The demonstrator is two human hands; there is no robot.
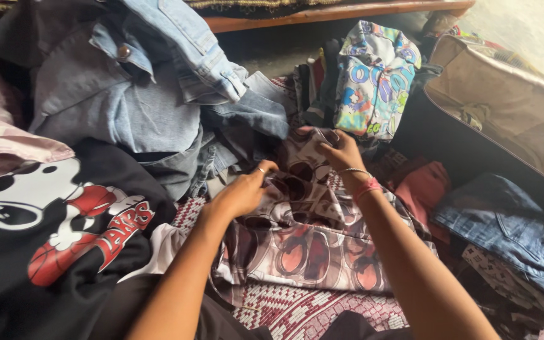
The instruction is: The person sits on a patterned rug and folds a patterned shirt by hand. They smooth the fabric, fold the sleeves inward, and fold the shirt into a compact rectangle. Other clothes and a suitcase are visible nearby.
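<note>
Lay spread out flat on the red and white patterned mat point(297, 311), right in the middle: a thin brown and grey cloth with round red shapes printed on it point(310, 245). Gripped its top edge with both hands. Left hand point(242, 192), with a ring on one finger, closed tight on a bunched fold of the printed cloth, at the near left part of the top edge. Right hand point(341, 151), with a silver bangle and a pink band at the wrist, pinched the far top corner, fingers curled over it. Most of the printed cloth stretched out below and between the two hands, toward the body. Sat to the left, close by: a black shirt with a white cartoon dog and red letters point(51, 226). Piled behind it, high up: blue denim jeans and jackets point(133, 94). Stood just past the right hand: a folded bright shirt with many colours point(376, 79). Lay off to the right: a dark red cloth point(426, 189), a folded pair of blue jeans point(511, 226) and an open tan and black suitcase point(492, 101).
</note>
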